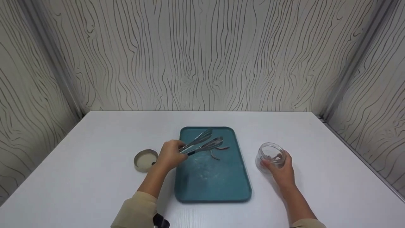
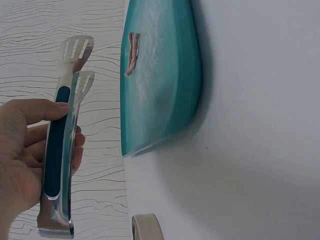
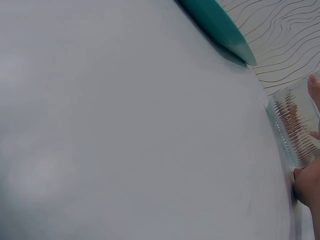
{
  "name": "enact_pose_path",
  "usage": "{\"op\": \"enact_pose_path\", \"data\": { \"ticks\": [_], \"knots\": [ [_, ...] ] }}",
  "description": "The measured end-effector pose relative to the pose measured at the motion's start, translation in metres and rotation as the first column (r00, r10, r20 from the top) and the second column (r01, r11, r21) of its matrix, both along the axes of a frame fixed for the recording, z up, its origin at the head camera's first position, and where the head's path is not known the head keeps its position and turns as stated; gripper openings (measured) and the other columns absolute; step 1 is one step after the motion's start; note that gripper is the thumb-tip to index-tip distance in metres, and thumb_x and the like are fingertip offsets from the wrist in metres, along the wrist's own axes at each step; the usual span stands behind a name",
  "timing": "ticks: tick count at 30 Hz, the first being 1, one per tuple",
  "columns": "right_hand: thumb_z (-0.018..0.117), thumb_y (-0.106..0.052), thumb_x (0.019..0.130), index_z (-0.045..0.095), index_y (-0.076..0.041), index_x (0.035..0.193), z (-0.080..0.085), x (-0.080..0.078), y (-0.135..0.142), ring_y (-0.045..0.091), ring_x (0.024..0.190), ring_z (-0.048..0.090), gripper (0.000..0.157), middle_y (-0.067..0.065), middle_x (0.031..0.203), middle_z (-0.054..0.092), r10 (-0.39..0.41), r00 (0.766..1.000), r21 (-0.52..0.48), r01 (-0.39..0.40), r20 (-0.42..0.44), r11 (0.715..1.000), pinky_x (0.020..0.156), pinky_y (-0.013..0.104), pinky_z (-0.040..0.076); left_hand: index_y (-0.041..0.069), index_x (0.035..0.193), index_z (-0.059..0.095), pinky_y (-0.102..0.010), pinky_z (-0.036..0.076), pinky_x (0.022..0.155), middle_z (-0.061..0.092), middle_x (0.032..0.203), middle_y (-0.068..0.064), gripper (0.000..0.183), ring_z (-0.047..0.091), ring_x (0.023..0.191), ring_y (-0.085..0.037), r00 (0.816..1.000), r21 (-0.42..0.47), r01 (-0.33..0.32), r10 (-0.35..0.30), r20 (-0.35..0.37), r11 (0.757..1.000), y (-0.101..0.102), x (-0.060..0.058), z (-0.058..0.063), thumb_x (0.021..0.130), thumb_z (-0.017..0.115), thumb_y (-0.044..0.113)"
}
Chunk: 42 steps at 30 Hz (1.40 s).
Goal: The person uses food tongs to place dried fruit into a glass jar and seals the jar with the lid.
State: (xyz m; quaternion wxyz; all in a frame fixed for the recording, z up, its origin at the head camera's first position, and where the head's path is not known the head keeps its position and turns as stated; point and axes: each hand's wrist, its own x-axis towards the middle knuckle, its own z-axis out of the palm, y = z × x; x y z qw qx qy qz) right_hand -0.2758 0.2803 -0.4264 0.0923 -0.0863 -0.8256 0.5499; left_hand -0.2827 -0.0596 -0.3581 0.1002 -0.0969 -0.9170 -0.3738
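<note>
My left hand (image 1: 171,155) grips metal tongs (image 1: 211,145) with slotted ends and a dark teal handle inlay (image 2: 56,145). The tong ends stand apart above the teal tray (image 1: 215,186), with nothing between them. Two thin reddish-brown strips (image 2: 132,55) lie on the tray beneath the tongs. To the right of the tray, my right hand (image 1: 284,173) holds a clear glass jar (image 1: 262,154) around its side, thumb and fingers on opposite sides. Inside the jar, which has no lid on, several similar brownish pieces (image 3: 291,120) show through the ribbed glass.
A round beige lid (image 1: 145,161) lies left of the tray on the white table (image 1: 95,177), with its hollow side up. Wood-grain patterned panels (image 1: 202,57) enclose the table at the back and both sides.
</note>
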Motion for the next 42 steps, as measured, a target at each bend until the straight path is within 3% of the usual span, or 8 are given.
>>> {"op": "enact_pose_path", "data": {
  "ticks": [19,30,42],
  "knots": [
    [0.066,-0.034,0.073,0.002,-0.004,0.136,-0.002,0.001,-0.002,0.033,0.126,0.009,0.095,0.022,0.138,0.014,-0.01,0.999,0.012,0.01,-0.042,1.0,0.098,0.04,0.007,-0.001,0.082,0.064,-0.027,0.042,0.051,0.054,0.064,-0.002,0.018,0.048,0.057,-0.014,0.99,-0.021,0.02,-0.017,0.139,1.0,-0.005,0.0,-0.022,0.065,0.059,-0.002],
    [0.065,-0.037,0.073,0.001,-0.007,0.137,-0.001,0.001,-0.001,0.031,0.126,0.007,0.095,0.019,0.139,0.012,0.007,0.999,-0.019,-0.007,-0.04,1.0,0.098,0.041,0.007,-0.002,0.082,0.064,-0.028,0.043,0.052,0.055,0.065,-0.003,0.018,0.049,0.058,-0.015,0.991,-0.04,0.033,-0.028,0.134,0.999,-0.003,-0.001,-0.026,0.065,0.059,-0.004],
    [0.065,-0.038,0.073,0.002,-0.008,0.137,-0.002,-0.001,0.001,0.032,0.126,0.007,0.095,0.018,0.139,0.012,-0.005,0.999,-0.01,0.004,-0.032,1.0,0.098,0.042,0.006,0.001,0.077,0.066,-0.027,0.043,0.052,0.056,0.064,-0.002,0.017,0.049,0.057,-0.014,0.993,-0.108,-0.008,0.021,0.118,0.994,0.002,0.002,-0.024,0.064,0.058,-0.007]
  ]
}}
